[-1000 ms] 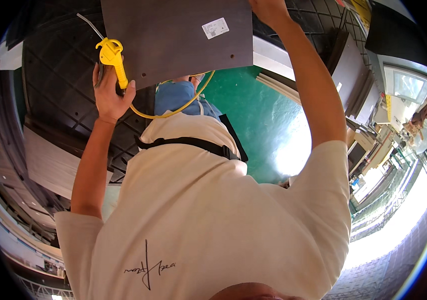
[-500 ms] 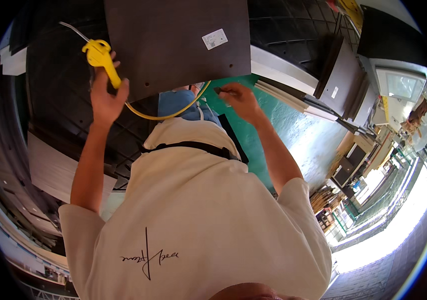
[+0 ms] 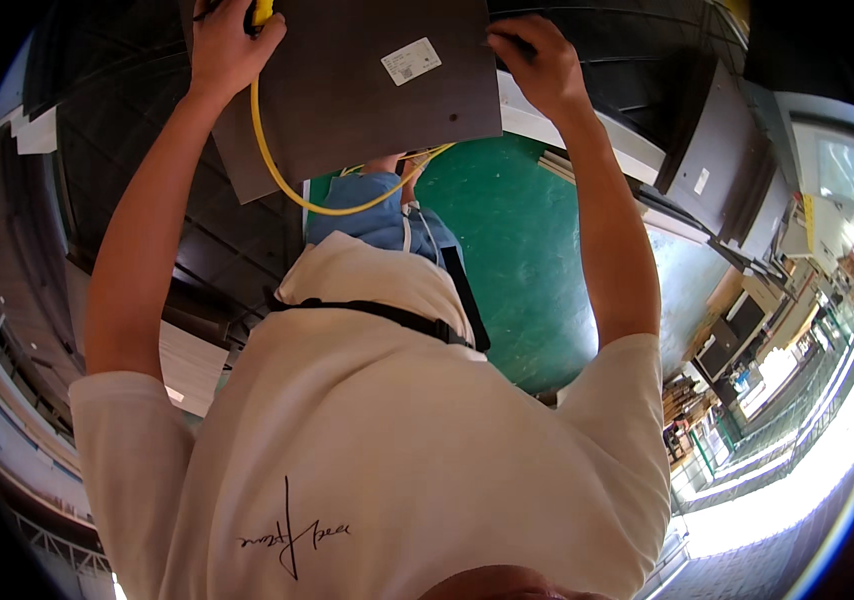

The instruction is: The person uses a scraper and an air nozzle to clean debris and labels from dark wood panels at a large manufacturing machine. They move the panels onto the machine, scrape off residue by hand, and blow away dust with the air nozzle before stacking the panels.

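Note:
My left hand (image 3: pixel 230 58) is closed round a yellow air blow gun (image 3: pixel 264 12) above the left far part of a dark brown panel (image 3: pixel 337 115). The picture's top edge cuts off most of the gun. Its yellow hose (image 3: pixel 273 165) hangs over the panel and loops past my waist. At the panel's right edge, my right hand (image 3: pixel 544 68) is closed with its fingertips near that edge. Something small and dark shows within its fingers, too hidden to name. The panel bears a white label (image 3: pixel 411 61) and a small round hole near its near right corner.
Beneath the panel lie larger dark boards (image 3: pixel 137 180) with a grid of lines. Green floor (image 3: pixel 517 240) shows to the right of my legs. More brown panels (image 3: pixel 715 150) stand farther right, with pale strips (image 3: pixel 557 165) on the floor.
Both hands have moved away from my body, up over the panel. The blow gun has gone with my left hand, and my right hand has come to the panel's right edge.

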Demonstrator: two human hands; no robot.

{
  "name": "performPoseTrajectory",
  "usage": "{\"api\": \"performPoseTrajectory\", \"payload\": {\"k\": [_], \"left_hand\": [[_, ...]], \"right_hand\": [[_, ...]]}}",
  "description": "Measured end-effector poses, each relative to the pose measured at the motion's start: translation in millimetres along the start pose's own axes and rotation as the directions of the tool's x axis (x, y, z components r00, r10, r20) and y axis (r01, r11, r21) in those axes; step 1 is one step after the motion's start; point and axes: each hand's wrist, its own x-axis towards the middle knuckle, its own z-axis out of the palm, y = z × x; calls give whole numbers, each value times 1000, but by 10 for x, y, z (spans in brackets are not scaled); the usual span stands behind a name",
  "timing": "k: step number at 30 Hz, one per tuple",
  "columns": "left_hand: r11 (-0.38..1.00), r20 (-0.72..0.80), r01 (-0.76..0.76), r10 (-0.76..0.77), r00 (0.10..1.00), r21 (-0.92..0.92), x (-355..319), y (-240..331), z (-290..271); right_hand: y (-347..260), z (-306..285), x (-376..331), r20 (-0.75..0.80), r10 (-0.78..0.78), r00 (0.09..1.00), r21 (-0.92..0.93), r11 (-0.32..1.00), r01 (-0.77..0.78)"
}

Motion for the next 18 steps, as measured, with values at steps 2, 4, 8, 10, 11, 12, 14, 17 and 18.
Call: {"api": "performPoseTrajectory", "payload": {"k": [2,4,8,10,11,12,14,17,18], "left_hand": [[995,-116,-64,72,991,77,-18,-56,109],[950,-195,-160,216,957,267,-54,-155,164],[935,-232,-186,262,937,301,-21,-239,188],[977,-212,-77,119,970,198,-14,-103,163],[953,-212,-151,210,954,263,17,-150,176],[918,-207,-224,301,931,327,38,-189,183],[937,-269,-180,263,927,298,15,-217,226],[955,-250,-156,220,943,252,-26,-230,252],[961,-250,-151,209,945,232,-20,-230,257]], "right_hand": [[0,73,223,-8,-125,992,-54,991,125],[-142,131,352,-48,-205,978,-39,978,203],[15,181,393,-61,-282,958,-10,959,282],[78,193,407,-73,-312,947,21,949,314],[155,244,410,-101,-341,935,0,939,343],[222,258,418,-97,-349,932,16,936,352],[281,228,451,-86,-370,925,41,927,374],[303,214,417,-46,-374,926,70,924,376],[322,205,439,-40,-383,923,75,920,385]]}}
